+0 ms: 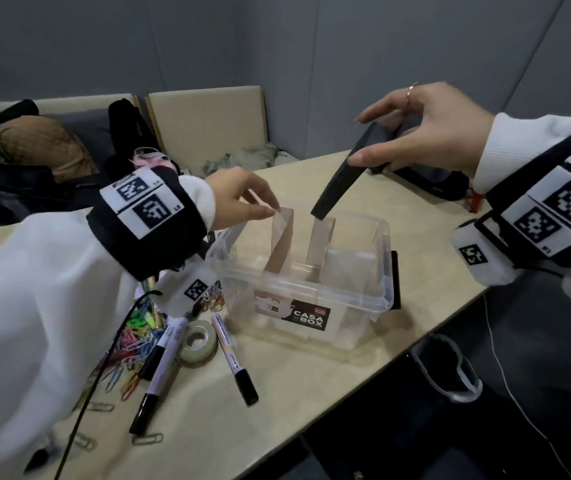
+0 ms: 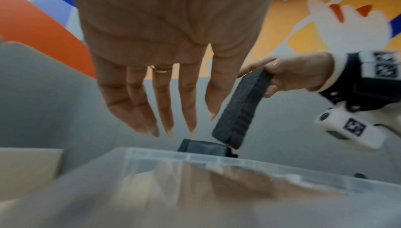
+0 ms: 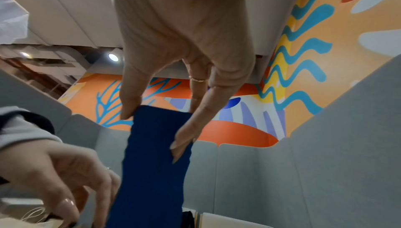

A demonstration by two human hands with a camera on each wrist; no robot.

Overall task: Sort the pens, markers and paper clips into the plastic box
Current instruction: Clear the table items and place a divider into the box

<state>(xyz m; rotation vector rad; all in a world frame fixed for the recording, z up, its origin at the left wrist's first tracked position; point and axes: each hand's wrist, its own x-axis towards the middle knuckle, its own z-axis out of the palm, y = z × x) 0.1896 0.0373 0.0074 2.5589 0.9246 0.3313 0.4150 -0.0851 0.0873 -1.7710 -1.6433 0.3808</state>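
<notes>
Head view: right hand [image 1: 429, 133] pinches a black flat block [image 1: 343, 174], tilted above the clear plastic box [image 1: 356, 289]; left hand [image 1: 239, 197] fingers pinch a clear divider [image 1: 282, 237] standing inside it. Markers [image 1: 234, 358] and paper clips [image 1: 131, 344] lie on the worktop [image 1: 294, 393] beneath the left wrist.

Left wrist view: fingers [image 2: 184, 98] extended, spread, above the box rim [image 2: 217, 159].

Right wrist view: thumb and fingers [image 3: 184, 139] grip the block [image 3: 152, 163].

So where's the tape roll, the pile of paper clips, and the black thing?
tape roll [image 1: 198, 342]: head view, its top ring.
paper clips [image 1: 135, 341]: head view, middle of pile.
black block [image 1: 341, 174]: head view, its flat side.
</notes>
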